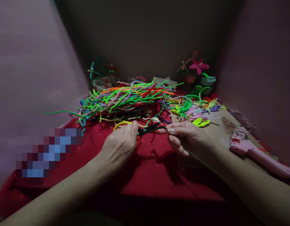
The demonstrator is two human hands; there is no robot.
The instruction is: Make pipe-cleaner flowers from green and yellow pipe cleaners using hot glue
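Observation:
My left hand [121, 141] is closed around a pair of scissors [149, 128] with black blades and a bit of red handle showing below my fingers. The blades are parted and point right, their tips close to my right fingertips. My right hand [188, 133] pinches a thin dark green wire [199, 158] between thumb and fingers; its length trails down along my right forearm. Just behind my left hand, a yellow strand [118, 123] curves over the red cloth [149, 175]. Exactly where the wire meets the blades is too small to tell.
A big heap of colourful pipe cleaners [128, 97] lies at the back. Fuzzy petals and leaves [196, 113] rest on cardboard [212, 135] at right, near a pink glue gun [253, 149]. A pink pipe-cleaner flower [199, 66] stands behind. A blurred-out patch [52, 153] covers something at left.

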